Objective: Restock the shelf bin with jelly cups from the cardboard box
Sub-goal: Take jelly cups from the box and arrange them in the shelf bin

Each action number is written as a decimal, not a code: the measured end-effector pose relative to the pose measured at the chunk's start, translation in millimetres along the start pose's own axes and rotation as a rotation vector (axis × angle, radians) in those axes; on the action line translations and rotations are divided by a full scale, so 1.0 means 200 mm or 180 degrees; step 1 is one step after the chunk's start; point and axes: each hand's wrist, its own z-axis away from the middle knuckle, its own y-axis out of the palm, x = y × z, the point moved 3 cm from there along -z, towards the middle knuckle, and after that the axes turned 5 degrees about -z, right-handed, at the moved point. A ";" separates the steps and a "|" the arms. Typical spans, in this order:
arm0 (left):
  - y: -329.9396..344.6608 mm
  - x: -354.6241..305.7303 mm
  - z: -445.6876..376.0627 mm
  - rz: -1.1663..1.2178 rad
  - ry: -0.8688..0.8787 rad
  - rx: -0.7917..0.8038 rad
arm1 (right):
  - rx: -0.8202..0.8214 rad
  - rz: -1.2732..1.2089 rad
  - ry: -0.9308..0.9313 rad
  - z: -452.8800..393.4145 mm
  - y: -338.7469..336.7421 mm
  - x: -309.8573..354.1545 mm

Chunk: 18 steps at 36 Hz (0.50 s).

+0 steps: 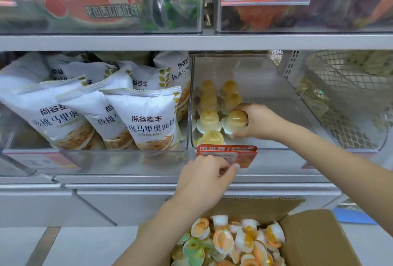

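Grey metal shelves (191,41) of a shop fill the view, with clear plastic bins standing side by side on them. On the left, one bin holds white bread bags (146,117), leaning forward, and they play no part in the work. Next to them stands the clear shelf bin (265,87), where jelly cups (209,117) are set upside down in two short rows along its left wall; the right part of its floor is bare. The left hand (204,178) is lower, at the front lip of this bin, its fingers curled and pinching the orange price tag (227,154) that hangs there. The right hand (253,121) reaches inside the bin and grips one yellow cup (235,122), fingers wrapped around its dome, placing it at the front of the second row, just beside the others. Below, near the person, the cardboard box (308,242) stands open with many more cups (234,242) lying in a loose heap. I think the main risk is that the cup in the hand bumps its neighbours, because they stand close and seem light, so one push could tip the whole row. Also, if the fingers let go before the wide rim sits flat, the cup may roll toward the bare side. The pinch on the tag could pull it off or bend it. The box looks to hang partly past the ledge, so a knock from the forearm might spill it.
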 end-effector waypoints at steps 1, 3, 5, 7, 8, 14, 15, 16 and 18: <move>0.00 0.00 0.00 -0.0010 0.0007 -0.0011 | 0.0001 -0.0013 0.0007 0.00 0.00 0.00; 0.00 0.00 0.00 -0.0002 0.0003 -0.0019 | -0.0004 -0.0044 0.0034 0.00 0.00 0.00; 0.00 0.01 0.01 -0.0022 0.0013 -0.0012 | 0.0014 -0.0070 0.0064 0.00 0.01 -0.01; 0.01 0.01 0.01 -0.0041 0.0030 -0.0017 | 0.0032 -0.0091 0.0099 0.00 0.02 -0.02; 0.01 0.01 0.01 -0.0044 0.0037 -0.0024 | 0.0043 -0.0105 0.0118 0.00 0.02 -0.03; 0.01 0.01 0.01 -0.0453 0.0202 -0.0023 | 0.0085 -0.0341 0.0192 0.05 -0.05 -0.04; 0.01 0.01 0.02 -0.0508 0.0232 -0.0015 | -0.0001 -0.0379 0.0191 0.08 -0.08 -0.05; 0.02 0.02 0.02 -0.0519 0.0246 -0.0004 | -0.0127 -0.0423 0.0179 0.12 -0.12 -0.05; 0.02 0.03 0.03 -0.0491 0.0270 0.0015 | -0.0487 -0.0545 0.0139 0.23 -0.19 -0.06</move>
